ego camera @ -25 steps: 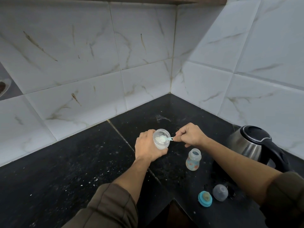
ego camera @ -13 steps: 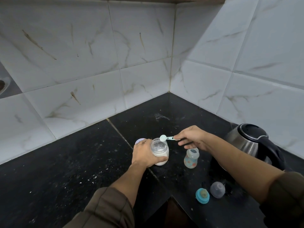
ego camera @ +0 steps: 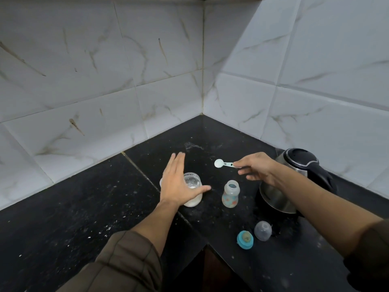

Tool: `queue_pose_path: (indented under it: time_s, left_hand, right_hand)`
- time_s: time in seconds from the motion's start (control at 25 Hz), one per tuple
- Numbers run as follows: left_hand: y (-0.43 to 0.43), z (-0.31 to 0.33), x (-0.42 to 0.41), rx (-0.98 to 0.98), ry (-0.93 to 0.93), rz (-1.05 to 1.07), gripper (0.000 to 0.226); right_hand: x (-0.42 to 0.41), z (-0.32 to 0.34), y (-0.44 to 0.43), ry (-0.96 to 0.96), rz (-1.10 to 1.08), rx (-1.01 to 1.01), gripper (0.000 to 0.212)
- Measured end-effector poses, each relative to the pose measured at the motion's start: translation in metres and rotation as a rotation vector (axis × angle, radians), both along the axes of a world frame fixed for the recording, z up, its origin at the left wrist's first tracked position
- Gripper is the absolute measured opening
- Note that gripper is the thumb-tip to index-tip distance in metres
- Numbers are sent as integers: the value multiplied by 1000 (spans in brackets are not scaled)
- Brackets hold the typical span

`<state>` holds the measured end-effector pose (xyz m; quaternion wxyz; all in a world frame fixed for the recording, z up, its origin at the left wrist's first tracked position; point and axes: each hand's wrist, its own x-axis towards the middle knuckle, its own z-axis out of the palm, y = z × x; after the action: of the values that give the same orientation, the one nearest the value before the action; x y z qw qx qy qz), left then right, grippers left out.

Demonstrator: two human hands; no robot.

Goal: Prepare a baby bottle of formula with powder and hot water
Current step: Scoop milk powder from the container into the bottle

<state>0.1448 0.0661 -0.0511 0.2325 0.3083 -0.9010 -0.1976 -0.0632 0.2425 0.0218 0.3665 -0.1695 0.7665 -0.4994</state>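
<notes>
A clear jar of white formula powder [ego camera: 192,193] stands on the black counter [ego camera: 84,207]. My left hand [ego camera: 179,184] hovers spread just left of and over it, fingers apart, holding nothing. My right hand [ego camera: 257,168] pinches the handle of a small pale green scoop [ego camera: 222,163] heaped with white powder, held above the counter behind the baby bottle [ego camera: 231,193]. The bottle stands upright with no top on, between the jar and the kettle [ego camera: 294,180].
The steel kettle with a black lid and handle sits at the right under my right forearm. A teal bottle ring with its teat [ego camera: 244,239] and a clear dome cap [ego camera: 262,230] lie near the counter's inner corner edge. Tiled walls meet behind.
My left hand has let go of the powder jar and opened. My right hand has lifted the filled scoop out of the jar and carried it right, towards the bottle.
</notes>
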Motion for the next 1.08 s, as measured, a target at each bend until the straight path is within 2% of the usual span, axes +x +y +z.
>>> queue_pose_path:
  time_s: [0.12, 0.36, 0.52, 0.72, 0.84, 1.0, 1.08]
  left_hand:
    - [26, 16, -29, 23, 68, -105, 133]
    - [69, -10, -70, 340, 3, -142, 119]
    - [71, -27, -76, 442, -126, -125, 110]
    - [72, -34, -79, 443, -235, -141, 72]
    - [72, -32, -79, 408, -244, -153, 61]
    - [71, -29, -80, 326, -285, -161, 55]
    - [71, -29, -81, 317, -289, -160, 54]
  right_hand:
    - [-4, -3, 17, 13, -78, -14, 13]
    - [-6, -12, 47, 39, -160, -23, 5]
    - [-1, -19, 57, 88, -168, -4, 7]
    - [8, -38, 53, 205, -98, 74, 16]
    - [9, -44, 53, 411, -62, 106, 14]
    - [9, -50, 54, 891, 120, 170, 26]
    - [10, -58, 57, 1155, 225, 200, 22]
